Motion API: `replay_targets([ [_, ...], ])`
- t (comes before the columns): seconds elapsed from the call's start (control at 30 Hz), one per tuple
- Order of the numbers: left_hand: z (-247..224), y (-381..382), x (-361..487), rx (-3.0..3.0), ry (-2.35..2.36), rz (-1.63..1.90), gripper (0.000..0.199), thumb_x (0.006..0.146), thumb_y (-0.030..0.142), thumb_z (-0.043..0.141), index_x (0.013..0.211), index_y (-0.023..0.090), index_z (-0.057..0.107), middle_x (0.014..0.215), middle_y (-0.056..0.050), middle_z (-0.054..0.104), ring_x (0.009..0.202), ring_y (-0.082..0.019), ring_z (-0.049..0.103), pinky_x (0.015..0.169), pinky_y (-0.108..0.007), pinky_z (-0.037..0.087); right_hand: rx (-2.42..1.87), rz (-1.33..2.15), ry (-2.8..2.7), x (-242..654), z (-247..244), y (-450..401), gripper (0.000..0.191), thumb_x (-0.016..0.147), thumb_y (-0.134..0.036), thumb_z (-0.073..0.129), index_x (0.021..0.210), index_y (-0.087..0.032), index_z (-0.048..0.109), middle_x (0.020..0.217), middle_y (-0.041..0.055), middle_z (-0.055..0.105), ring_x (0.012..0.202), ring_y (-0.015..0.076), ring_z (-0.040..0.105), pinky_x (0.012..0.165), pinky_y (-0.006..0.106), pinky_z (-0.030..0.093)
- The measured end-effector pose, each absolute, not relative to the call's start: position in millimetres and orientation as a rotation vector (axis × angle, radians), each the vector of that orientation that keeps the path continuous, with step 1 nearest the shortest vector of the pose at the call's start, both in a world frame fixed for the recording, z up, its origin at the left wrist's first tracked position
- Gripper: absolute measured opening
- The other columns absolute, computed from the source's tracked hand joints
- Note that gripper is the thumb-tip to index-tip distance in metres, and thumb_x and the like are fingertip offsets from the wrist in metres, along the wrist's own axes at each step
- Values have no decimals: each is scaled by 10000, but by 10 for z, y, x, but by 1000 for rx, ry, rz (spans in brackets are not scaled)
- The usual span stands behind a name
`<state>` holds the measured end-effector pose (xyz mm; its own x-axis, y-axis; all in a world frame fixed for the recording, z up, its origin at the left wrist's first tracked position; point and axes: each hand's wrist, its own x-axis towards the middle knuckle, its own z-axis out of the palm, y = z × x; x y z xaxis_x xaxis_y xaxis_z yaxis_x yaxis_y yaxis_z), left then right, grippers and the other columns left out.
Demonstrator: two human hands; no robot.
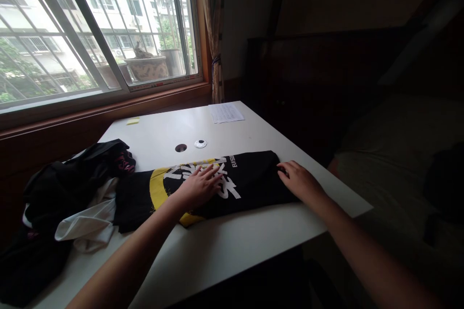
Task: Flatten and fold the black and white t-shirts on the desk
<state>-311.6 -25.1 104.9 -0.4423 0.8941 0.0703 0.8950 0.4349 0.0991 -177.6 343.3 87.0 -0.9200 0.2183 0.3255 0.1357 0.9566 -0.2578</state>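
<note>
A black T-shirt [253, 178] with a yellow shape and white lettering lies folded into a long strip across the white table [232, 246]. Flat on its printed middle rests my left hand [202, 184], fingers spread. My right hand [299, 179] is at the shirt's right end, with the fingers curled at its edge. Whether those fingertips pinch the cloth is hard to see. The shirt's left end touches a white cloth [89, 219] beside a heap of dark clothes [68, 188].
Behind the shirt are a round hole [181, 147] in the tabletop and a white disc [200, 144]. Printed papers [226, 112] lie at the far edge, a yellow piece [133, 120] at the far left. A barred window [108, 24] and a tied curtain [216, 34] stand beyond.
</note>
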Motion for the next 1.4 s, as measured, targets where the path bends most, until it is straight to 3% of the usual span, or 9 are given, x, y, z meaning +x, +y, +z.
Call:
replay_targets([
  [0.1,931,-232,-3399,-1475,-2779,-159,567,1081,507,318,1605,291,334,1686,-47,269,1576,-297,177,1260,-580,205,-475,281,-2766,-2024,728,3589,272,924,-379,533,1042,-199,698,1085,151,701,975,302,680,851,416,541],
  [0.33,762,-389,-3597,-1432,-2801,-180,577,1075,557,278,1620,372,228,1703,23,195,1588,-277,101,1275,-582,129,-653,753,-2852,-2078,645,3858,282,817,-509,682,815,-231,634,805,45,716,724,224,664,589,293,446],
  [0.47,749,-384,-3579,-1439,-2789,-184,582,1074,564,266,1621,370,223,1703,20,193,1587,-286,110,1271,-595,135,-601,917,-2886,-1964,649,3937,321,815,-539,656,783,-220,644,738,33,699,682,213,641,565,282,424],
  [0.73,917,-318,-3352,-1758,-2636,-231,595,1058,570,354,1615,386,254,1700,0,221,1583,-287,138,1268,-613,88,-557,826,-2956,-2000,678,4098,359,870,-533,572,720,-217,650,709,42,696,665,217,636,584,298,418],
  [0.83,993,-204,-3131,-1970,-2501,-298,576,1053,549,397,1595,365,334,1683,-17,290,1576,-271,193,1281,-569,95,-587,863,-2908,-2170,747,4151,352,905,-507,532,819,-211,702,788,61,731,683,212,657,597,298,440],
  [1.0,1067,29,-2806,-2125,-2295,-351,540,1047,533,433,1521,280,479,1583,-61,489,1498,-266,379,1278,-507,160,-620,948,-2820,-2497,859,4175,350,796,-492,701,971,-192,749,914,87,753,780,232,673,664,308,479],
  [1.17,1152,309,-2545,-2018,-2241,-232,516,941,613,587,1280,231,667,1228,-97,671,1098,-279,610,947,-441,476,-621,1092,-2915,-2700,879,4249,389,768,-539,725,851,-159,733,658,37,662,582,173,572,566,295,421],
  [1.27,1164,540,-2394,-1959,-2228,-147,327,932,503,631,1067,212,698,1070,-75,653,964,-246,597,790,-404,471,-616,1122,-2954,-2768,866,4313,412,743,-568,747,787,-161,700,561,-2,590,504,136,493,514,273,380],
  [1.4,1072,825,-2260,-1923,-2178,-144,168,1001,256,508,965,199,661,975,-50,626,863,-212,570,732,-384,435,-622,1119,-2994,-2828,839,4349,400,776,-560,723,767,-163,671,523,-16,561,472,119,457,484,255,358],
])
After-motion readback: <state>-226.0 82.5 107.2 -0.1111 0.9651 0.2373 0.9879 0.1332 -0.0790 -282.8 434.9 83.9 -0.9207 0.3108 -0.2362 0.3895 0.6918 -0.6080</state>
